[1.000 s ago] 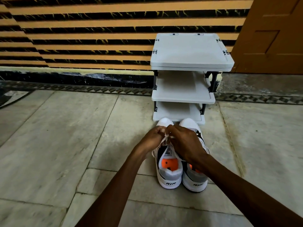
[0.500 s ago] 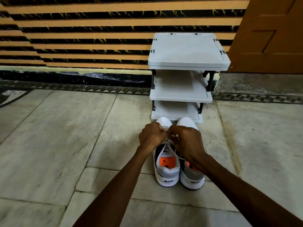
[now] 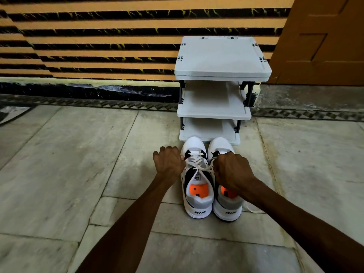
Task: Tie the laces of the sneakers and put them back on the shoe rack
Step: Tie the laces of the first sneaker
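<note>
Two white sneakers with orange insoles stand side by side on the floor, heels toward me: the left sneaker (image 3: 197, 186) and the right sneaker (image 3: 226, 205). Their toes almost touch the white three-tier shoe rack (image 3: 220, 56). My left hand (image 3: 169, 162) is fisted to the left of the left sneaker, gripping one end of its white lace (image 3: 199, 166). My right hand (image 3: 232, 170) is fisted over the right sneaker, gripping the other end. The lace runs taut between both fists across the left sneaker's tongue. A loose lace end (image 3: 250, 208) of the right sneaker lies beside its heel.
The rack stands against an orange and black striped wall (image 3: 98, 46), with a brown door (image 3: 325, 36) to its right. All three shelves look bare. Grey stone floor tiles (image 3: 69, 164) spread around the sneakers.
My hands were together over the left sneaker's laces; now they have pulled apart sideways, left hand to the left and right hand to the right, drawing the lace tight.
</note>
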A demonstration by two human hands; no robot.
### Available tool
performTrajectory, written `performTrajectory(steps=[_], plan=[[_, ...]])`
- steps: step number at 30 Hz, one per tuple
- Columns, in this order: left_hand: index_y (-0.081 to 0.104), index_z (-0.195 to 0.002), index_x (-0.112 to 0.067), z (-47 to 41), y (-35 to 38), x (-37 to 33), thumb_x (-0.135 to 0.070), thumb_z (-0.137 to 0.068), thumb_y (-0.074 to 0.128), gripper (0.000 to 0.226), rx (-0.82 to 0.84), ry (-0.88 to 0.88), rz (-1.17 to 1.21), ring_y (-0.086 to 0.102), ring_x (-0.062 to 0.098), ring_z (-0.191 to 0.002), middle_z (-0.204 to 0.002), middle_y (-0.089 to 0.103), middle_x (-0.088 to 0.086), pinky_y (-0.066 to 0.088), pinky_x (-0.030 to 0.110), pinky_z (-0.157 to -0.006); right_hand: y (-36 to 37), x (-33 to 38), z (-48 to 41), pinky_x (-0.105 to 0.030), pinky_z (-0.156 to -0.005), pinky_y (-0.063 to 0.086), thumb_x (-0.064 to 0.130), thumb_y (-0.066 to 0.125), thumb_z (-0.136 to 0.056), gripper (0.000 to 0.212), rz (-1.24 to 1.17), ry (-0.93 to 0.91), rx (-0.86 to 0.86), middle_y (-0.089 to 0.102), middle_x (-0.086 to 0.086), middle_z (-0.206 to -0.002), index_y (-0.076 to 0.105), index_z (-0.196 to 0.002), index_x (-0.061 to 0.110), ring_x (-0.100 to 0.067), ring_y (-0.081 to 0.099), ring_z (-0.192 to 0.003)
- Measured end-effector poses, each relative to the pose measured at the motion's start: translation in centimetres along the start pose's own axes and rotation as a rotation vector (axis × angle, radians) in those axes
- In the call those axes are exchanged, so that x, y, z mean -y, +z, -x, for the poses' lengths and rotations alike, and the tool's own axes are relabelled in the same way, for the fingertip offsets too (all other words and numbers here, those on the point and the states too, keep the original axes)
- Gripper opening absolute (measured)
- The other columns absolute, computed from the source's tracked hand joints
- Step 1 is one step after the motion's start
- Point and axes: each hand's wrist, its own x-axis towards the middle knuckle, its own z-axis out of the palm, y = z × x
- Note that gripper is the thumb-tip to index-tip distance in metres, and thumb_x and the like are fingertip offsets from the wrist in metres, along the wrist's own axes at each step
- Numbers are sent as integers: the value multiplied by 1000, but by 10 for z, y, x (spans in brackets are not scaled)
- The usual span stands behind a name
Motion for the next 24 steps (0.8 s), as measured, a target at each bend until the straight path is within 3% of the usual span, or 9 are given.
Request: performTrajectory(steps=[4, 7, 9, 14, 16, 20, 22, 24], plan=[[68, -105, -12, -1, 0, 5, -36, -90, 51, 34, 23, -90, 154, 61, 29, -106, -110, 69, 9, 44, 37, -85, -6, -3, -2, -32, -70, 51, 33, 69, -83, 22, -171, 12, -35, 72, -9, -97, 76, -95, 16, -30, 68, -89], [67, -107, -11, -4, -1, 10, -38, -93, 49, 35, 108, -163, 252, 61, 33, -110, -116, 67, 12, 46, 37, -86, -4, -6, -8, -26, -58, 46, 46, 67, -84, 32, -375, 40, -139, 71, -6, -71, 77, -75, 18, -24, 67, -68], [66, -110, -11, -4, -2, 9, -38, -94, 48, 37, 160, -195, 293, 60, 34, -112, -120, 66, 14, 46, 36, -87, 2, -4, -14, -23, -52, 39, 44, 67, -86, 34, -561, 43, -225, 67, -3, -58, 75, -69, 16, -18, 63, -58], [61, -120, -11, -2, -1, 1, -41, -94, 48, 42, 244, -241, 321, 56, 35, -119, -130, 59, 15, 45, 37, -93, 24, 10, -26, -36, -60, 56, 47, 61, -88, 36, -886, 121, -374, 71, 2, -59, 71, -69, 19, -12, 68, -54], [61, -120, -13, -3, 2, 0, -41, -92, 49, 41, 267, -243, 311, 56, 35, -120, -131, 58, 14, 45, 38, -94, 32, 17, -28, -38, -58, 57, 45, 57, -92, 38, -978, 158, -375, 71, -2, -59, 68, -70, 15, -16, 68, -49], [59, -121, -12, -2, 3, 0, -39, -91, 53, 40, 283, -237, 286, 55, 33, -121, -132, 57, 13, 44, 37, -95, 36, 28, -38, -33, -52, 51, 33, 55, -96, 39, -1417, 268, -285, 72, -15, -65, 63, -73, 3, -23, 59, -42], [59, -120, -12, -1, 3, -1, -38, -90, 54, 40, 257, -229, 279, 55, 33, -120, -131, 58, 13, 43, 37, -95, 40, 32, -38, -33, -54, 47, 39, 53, -95, 38, -1406, 286, -226, 68, -11, -62, 63, -67, 15, -21, 57, -48], [59, -120, -13, 0, 9, -5, -40, -90, 54, 41, 240, -248, 250, 56, 33, -119, -130, 58, 13, 44, 37, -95, 52, 29, -36, -37, -61, 43, 47, 50, -92, 42, -1247, 246, -159, 62, -6, -59, 59, -60, 21, -18, 54, -55]])
